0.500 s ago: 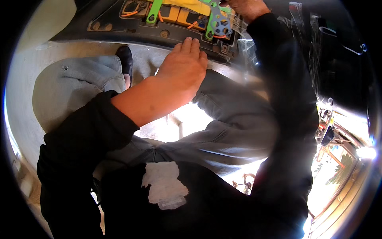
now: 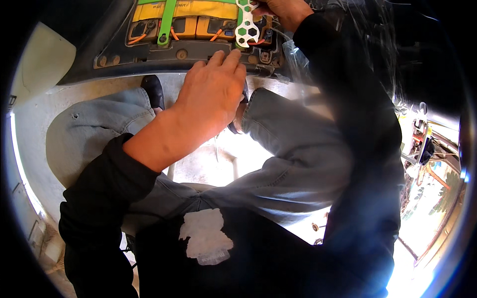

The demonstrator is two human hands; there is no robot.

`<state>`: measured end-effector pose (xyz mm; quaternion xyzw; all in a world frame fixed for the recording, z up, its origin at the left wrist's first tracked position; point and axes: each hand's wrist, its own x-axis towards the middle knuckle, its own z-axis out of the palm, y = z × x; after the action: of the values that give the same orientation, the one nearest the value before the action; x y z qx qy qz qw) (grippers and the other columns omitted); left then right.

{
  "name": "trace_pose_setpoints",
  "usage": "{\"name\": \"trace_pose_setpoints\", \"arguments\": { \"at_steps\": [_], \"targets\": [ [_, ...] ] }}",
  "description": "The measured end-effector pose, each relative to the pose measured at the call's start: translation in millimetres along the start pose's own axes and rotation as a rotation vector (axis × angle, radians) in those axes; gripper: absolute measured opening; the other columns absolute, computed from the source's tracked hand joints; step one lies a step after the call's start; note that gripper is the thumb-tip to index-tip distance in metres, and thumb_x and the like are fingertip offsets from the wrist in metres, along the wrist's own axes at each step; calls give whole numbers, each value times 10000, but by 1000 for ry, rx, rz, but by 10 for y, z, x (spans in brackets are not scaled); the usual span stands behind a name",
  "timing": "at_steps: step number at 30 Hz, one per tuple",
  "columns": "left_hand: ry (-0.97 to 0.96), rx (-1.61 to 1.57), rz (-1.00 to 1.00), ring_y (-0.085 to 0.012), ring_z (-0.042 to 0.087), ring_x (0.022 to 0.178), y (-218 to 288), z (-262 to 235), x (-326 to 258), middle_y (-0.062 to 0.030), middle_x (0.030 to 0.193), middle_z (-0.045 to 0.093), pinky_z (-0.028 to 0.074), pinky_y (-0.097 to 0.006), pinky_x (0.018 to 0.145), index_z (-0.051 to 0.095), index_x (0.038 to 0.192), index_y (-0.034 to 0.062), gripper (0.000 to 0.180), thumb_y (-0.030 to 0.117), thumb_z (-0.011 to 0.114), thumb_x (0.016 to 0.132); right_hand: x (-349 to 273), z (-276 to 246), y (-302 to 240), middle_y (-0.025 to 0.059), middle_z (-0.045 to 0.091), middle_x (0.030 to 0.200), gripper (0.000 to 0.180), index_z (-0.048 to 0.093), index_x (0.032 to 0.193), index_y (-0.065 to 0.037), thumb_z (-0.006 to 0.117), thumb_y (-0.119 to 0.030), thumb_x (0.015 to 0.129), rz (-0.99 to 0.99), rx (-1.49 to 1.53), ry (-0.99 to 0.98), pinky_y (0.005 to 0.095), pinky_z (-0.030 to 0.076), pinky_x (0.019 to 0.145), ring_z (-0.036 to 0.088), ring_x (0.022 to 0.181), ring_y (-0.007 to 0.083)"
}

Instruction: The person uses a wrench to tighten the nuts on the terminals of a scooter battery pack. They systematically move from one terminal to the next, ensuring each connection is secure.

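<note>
My right hand (image 2: 288, 12), at the top, grips a flat silver multi-hole hex wrench (image 2: 247, 36), its perforated head pointing down over a green strap. Beneath it lies a black housing (image 2: 154, 56) with a row of yellow-topped batteries (image 2: 211, 9) joined by short orange cables (image 2: 216, 35). Another green strap (image 2: 167, 25) crosses the batteries, fixed by a bolt at its lower end. My left hand (image 2: 211, 94) rests with fingers extended against the housing's near edge, just below the wrench, holding nothing. The wrench's upper end is partly covered by my right fingers.
Clear plastic wrap (image 2: 296, 55) hangs to the right of the housing, near my right sleeve. My legs in grey jeans (image 2: 298, 144) are spread below it. A pale panel (image 2: 42, 57) stands at the left. Cluttered items (image 2: 425, 149) lie at the far right.
The view has shifted, so the housing sits further left and lower. The wrench has turned its face and now looks bright silver. My left hand stays at the housing's edge.
</note>
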<state>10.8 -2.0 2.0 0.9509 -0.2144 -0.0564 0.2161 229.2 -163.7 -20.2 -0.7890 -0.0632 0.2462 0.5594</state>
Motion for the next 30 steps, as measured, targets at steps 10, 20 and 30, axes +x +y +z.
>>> {"name": "trace_pose_setpoints", "arguments": {
  "at_steps": [10, 20, 30],
  "targets": [
    [10, 6, 5, -369, 464, 1391, 77, 53, 7, -215, 1529, 462, 397, -481, 1104, 585, 1329, -12, 577, 181, 808, 832, -82, 28, 0, 74, 653, 769, 168, 681, 1070, 67, 615, -57, 977, 0, 16, 21, 310, 540, 520, 626, 546, 184],
    [64, -1, -1, -382, 417, 1436, 41, 167, 36, -215, 1531, 453, 357, -523, 1161, 544, 1388, -11, 642, 167, 813, 833, -185, 24, -19, 82, 674, 751, 152, 690, 996, 66, 637, -69, 950, 18, -138, 137, 314, 536, 541, 653, 598, 174],
    [75, 27, 4, -376, 437, 1401, 34, 215, 60, -199, 1488, 485, 368, -513, 1151, 523, 1414, -3, 663, 158, 807, 837, -89, 13, 202, 96, 698, 750, 191, 725, 952, 72, 671, -108, 918, -83, -231, 202, 325, 540, 613, 667, 652, 188]
  ]
}}
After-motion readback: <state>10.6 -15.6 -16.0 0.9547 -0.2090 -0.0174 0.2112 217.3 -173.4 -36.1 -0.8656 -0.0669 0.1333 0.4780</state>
